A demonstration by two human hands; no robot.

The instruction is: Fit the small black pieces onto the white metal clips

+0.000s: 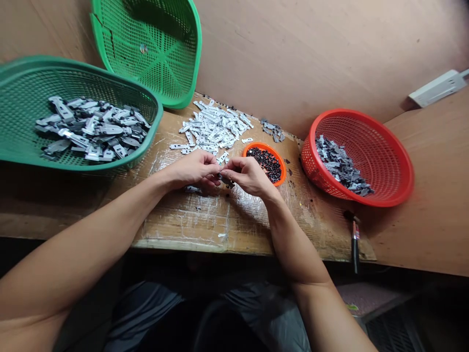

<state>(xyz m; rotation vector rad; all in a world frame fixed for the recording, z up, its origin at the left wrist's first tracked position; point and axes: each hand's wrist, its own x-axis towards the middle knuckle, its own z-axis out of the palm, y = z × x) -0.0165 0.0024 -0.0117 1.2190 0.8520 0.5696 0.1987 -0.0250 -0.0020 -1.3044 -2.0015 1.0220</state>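
My left hand [198, 171] and my right hand [249, 175] meet over the middle of the cardboard-covered bench [176, 220], fingertips pinched together. Between them is a small dark grey part [226, 182], mostly hidden by the fingers. Just beyond the hands lies a heap of white slotted metal pieces [216, 124]. Right beside my right hand sits an orange dish [283, 172] holding many small shiny black parts [269, 164]. A light piece [192, 189] lies under my left hand.
At left a dark green basket [154, 132] holds assembled-looking pieces [95, 129]; behind it leans a bright green basket [198, 49]. A red basket [403, 171] with grey pieces [342, 166] stands right, near a black-handled brush [355, 249]. Grey pieces [273, 130] lie by the wall; a white power strip [437, 88] is mounted there.
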